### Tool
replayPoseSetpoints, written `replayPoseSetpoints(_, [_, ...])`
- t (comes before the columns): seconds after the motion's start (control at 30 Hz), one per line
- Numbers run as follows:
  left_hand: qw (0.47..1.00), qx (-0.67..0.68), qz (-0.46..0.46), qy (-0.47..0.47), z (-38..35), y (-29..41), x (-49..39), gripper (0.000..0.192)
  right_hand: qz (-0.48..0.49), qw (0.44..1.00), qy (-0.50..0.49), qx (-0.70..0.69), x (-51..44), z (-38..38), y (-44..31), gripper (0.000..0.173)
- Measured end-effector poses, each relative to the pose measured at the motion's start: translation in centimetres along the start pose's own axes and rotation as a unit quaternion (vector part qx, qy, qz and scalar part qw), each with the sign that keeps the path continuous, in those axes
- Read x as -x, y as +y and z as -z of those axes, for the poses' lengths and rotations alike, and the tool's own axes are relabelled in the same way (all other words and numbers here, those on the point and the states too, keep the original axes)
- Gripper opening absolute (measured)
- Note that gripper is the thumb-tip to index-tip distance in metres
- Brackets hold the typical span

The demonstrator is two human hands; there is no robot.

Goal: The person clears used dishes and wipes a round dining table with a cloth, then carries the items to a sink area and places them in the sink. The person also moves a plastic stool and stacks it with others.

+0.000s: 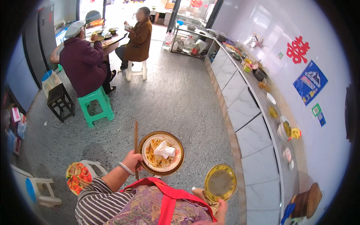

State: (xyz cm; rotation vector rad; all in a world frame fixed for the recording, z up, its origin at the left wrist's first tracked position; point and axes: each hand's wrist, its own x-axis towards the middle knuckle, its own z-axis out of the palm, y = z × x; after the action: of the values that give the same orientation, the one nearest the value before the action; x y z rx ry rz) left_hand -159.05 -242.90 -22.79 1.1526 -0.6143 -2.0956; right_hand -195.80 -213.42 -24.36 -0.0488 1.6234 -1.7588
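Note:
My left hand [132, 161] grips the rim of a brown-edged plate [180, 166] together with a pair of wooden chopsticks [136, 140]. On that plate sits a white patterned dish [145, 147], smeared with orange food scraps and bearing a crumpled paper tissue [164, 150]. Low on the right, my right hand [221, 209] holds a yellow-rimmed round dish [220, 182] by its lower edge. A tan cloth [214, 206] bunches beside those fingers, partly hidden by the dish. My red-strapped apron [168, 199] fills the bottom.
A long counter [270, 121] with several bowls and dishes runs along the right wall. Two people sit at a round table [114, 40] at upper left, on a green stool [97, 105] and a white stool [137, 69]. More stools [42, 182] stand at left, including a dark one [60, 98].

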Motion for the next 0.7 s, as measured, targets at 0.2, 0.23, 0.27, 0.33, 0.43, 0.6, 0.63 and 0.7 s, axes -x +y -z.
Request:
replayPoseSetpoints(0.2, [1.000,0.003,-0.012,-0.020,-6.9,4.5,-9.4,0.030,-0.047,0.998,-0.034,0.020,-10.3,-7.3,-5.5,0.035])
replayPoseSetpoints(0.23, [1.000,0.008,0.009,-0.013,-8.2,5.0,-10.9,0.031,-0.039,0.997,-0.041,0.043,-12.1,-8.7,-6.4,0.034])
replayPoseSetpoints(0.27, [0.999,0.028,0.007,-0.022,-9.3,5.4,-12.4,0.032,-0.031,0.996,-0.048,0.066,-13.8,-9.8,-7.4,0.033])
replayPoseSetpoints(0.33, [0.998,0.057,-0.005,-0.027,-11.3,6.0,-15.5,0.033,-0.012,0.992,-0.079,0.100,-17.7,-12.0,-9.4,0.032])
replayPoseSetpoints(0.43, [0.996,0.081,-0.017,-0.016,-13.8,7.3,-20.3,0.031,0.021,0.979,-0.158,0.130,-24.8,-15.7,-12.2,0.031])
replayPoseSetpoints(0.6, [0.990,0.116,-0.057,0.061,-17.0,10.9,-25.0,0.024,-0.028,0.962,-0.214,0.170,-36.1,-23.8,-17.9,0.025])
replayPoseSetpoints(0.63, [0.987,0.131,-0.044,0.084,-18.0,11.3,-26.0,0.024,-0.034,0.960,-0.227,0.163,-38.3,-25.3,-19.5,0.023])
replayPoseSetpoints(0.7, [0.978,0.156,-0.075,0.119,-19.0,12.5,-28.0,0.025,-0.040,0.946,-0.252,0.200,-42.7,-28.8,-21.4,0.024])
